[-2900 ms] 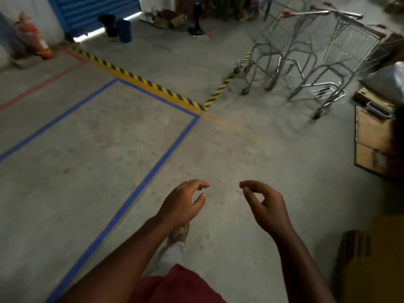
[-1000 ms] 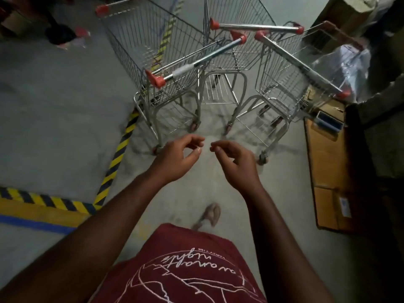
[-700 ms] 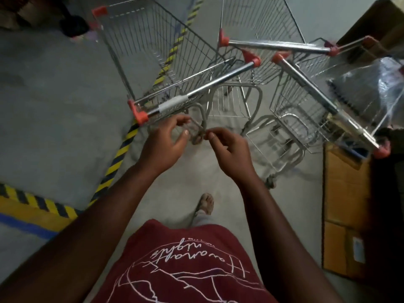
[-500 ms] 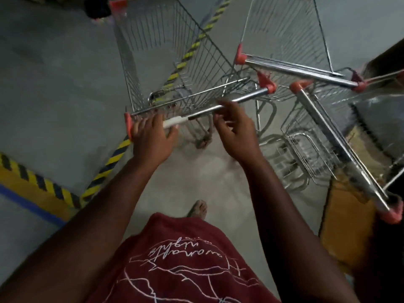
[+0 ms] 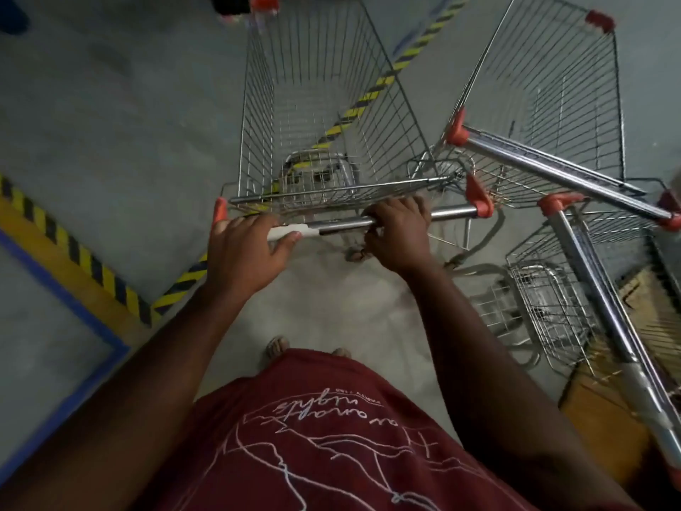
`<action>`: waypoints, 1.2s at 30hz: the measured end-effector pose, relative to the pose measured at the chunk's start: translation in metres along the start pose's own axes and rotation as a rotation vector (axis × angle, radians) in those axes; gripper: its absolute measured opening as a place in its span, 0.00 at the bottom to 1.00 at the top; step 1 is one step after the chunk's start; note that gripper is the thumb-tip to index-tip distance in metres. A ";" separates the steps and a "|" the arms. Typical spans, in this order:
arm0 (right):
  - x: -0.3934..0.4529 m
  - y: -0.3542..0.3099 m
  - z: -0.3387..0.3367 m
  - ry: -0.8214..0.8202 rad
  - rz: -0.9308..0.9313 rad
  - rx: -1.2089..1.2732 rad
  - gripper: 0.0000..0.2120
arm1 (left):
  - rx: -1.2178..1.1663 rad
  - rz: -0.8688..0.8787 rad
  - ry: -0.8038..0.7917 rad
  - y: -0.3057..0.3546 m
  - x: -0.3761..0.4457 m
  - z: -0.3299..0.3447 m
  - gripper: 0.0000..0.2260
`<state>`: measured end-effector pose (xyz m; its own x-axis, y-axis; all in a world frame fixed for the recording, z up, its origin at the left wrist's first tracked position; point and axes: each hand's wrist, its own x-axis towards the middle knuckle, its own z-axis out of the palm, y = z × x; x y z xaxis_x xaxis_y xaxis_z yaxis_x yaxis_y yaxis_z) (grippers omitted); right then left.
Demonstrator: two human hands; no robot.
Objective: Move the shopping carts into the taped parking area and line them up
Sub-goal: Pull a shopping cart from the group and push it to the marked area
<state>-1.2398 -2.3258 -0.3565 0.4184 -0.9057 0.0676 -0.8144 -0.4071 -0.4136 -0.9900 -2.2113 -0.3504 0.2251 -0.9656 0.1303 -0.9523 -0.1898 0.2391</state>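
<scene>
Grey concrete floor (image 5: 110, 116), scuffed, w/ yellow-black hazard tape (image 5: 88, 269) running along lower left and a second striped run (image 5: 372, 94) angling up under the carts; blue tape line (image 5: 62, 300) just inside it, marking corner of parking area at far left. Three wire shopping carts bunched ahead, none inside the blue line. Nearest cart (image 5: 317, 116) dead centre, basket pointing away, sitting over the diagonal hazard stripe; chrome handle bar (image 5: 346, 225) w/ red end caps and a white sleeve near its left end. Left hand (image 5: 241, 248) on bar's left end, fingers curled over it, thumb tucked under the white sleeve. Right hand (image 5: 400, 234) gripping bar right of centre, fingers wrapped over top, knuckles up. Second cart (image 5: 545, 90) just beside on the right, angled, its handle (image 5: 552, 171) slanting down to the right, rear corner close against the first cart's right end cap; contact or not, can't tell. Third cart (image 5: 597, 289) at right edge, handle running toward the lower right corner, low wire shelf (image 5: 545, 311) showing beneath. Brown cardboard (image 5: 604, 411) flat on floor under that third cart. Dark red T-shirt (image 5: 331, 437) w/ white line print filling bottom centre; toes (image 5: 278, 344) peeking out just past the hem.
</scene>
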 end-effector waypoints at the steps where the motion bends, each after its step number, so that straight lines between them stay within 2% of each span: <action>1: -0.004 -0.006 0.005 0.022 -0.014 0.003 0.16 | 0.006 0.003 0.003 -0.007 -0.002 -0.001 0.22; 10: -0.035 -0.057 0.041 0.127 -0.026 -0.048 0.13 | -0.003 0.055 0.026 -0.067 -0.039 -0.013 0.20; 19: -0.097 -0.105 0.056 0.076 -0.106 -0.073 0.15 | -0.025 0.056 0.122 -0.106 -0.110 -0.028 0.21; 29: -0.201 -0.113 0.055 0.027 -0.236 0.027 0.20 | -0.003 -0.049 0.225 -0.086 -0.249 -0.036 0.18; 32: -0.238 -0.115 0.052 -0.017 -0.281 0.050 0.23 | -0.004 -0.100 0.205 -0.072 -0.298 -0.041 0.18; 36: -0.289 -0.122 0.055 -0.001 -0.366 0.075 0.20 | -0.001 -0.167 0.194 -0.060 -0.366 -0.053 0.16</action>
<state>-1.2399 -2.0077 -0.3754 0.6770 -0.7014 0.2229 -0.5787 -0.6944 -0.4276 -1.0041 -1.8373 -0.3618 0.4150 -0.8684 0.2714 -0.8983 -0.3438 0.2734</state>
